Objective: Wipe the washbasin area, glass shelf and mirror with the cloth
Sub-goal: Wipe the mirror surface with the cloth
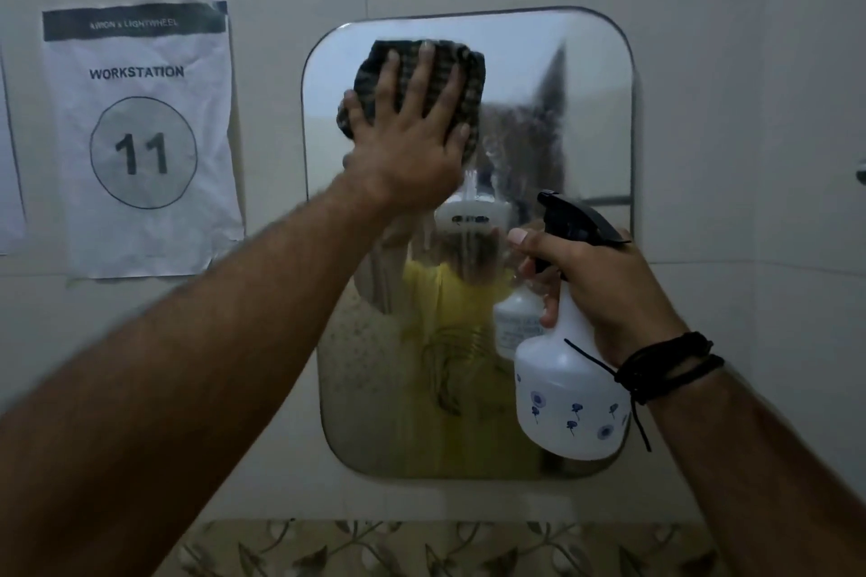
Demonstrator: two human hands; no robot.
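Currently the left hand (412,131) lies flat, fingers spread, pressing the cloth (375,75) against the upper left of the mirror (595,117). The right hand (604,286) is closed around the neck of a spray bottle (569,389), held in front of the mirror's lower right.

Judged progress: the mirror step is under way. Streaks and droplets cover the centre and lower glass, so most of the mirror remains to be wiped.

Not visible: washbasin and glass shelf, both below the mirror and out of frame; their condition cannot be judged. Reflections in the mirror are blurred.
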